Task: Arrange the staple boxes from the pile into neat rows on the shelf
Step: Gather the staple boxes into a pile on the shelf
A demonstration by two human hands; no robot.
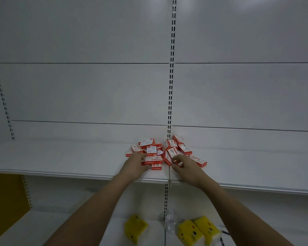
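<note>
Head view: both arms reach forward to the pile (164,152) of red-and-white staple boxes heaped on the white shelf (60,157), against the back panel where the slotted upright (171,86) comes down. No row exists yet; every box lies jumbled, some flat, some tilted on others, so the task is at its very start, at the first pick.

The left hand (134,163) lies with its fingers laid against the near-left edge of the pile, touching a flat box (153,159) just ahead of its fingertips; the fingers look fairly straight, and I see no box clasped in them. The right hand (182,164) has its fingers curled at a box (168,159) standing on edge at the pile's near side, but whether it really pinches that box I cannot tell.

One box (198,161) lies apart, just beyond the right hand's far side.

My judgement: the next move calls for lifting single boxes free without tumbling the heap, then setting them down squarely on the bare shelf left of the left hand, edges aligned.
</note>
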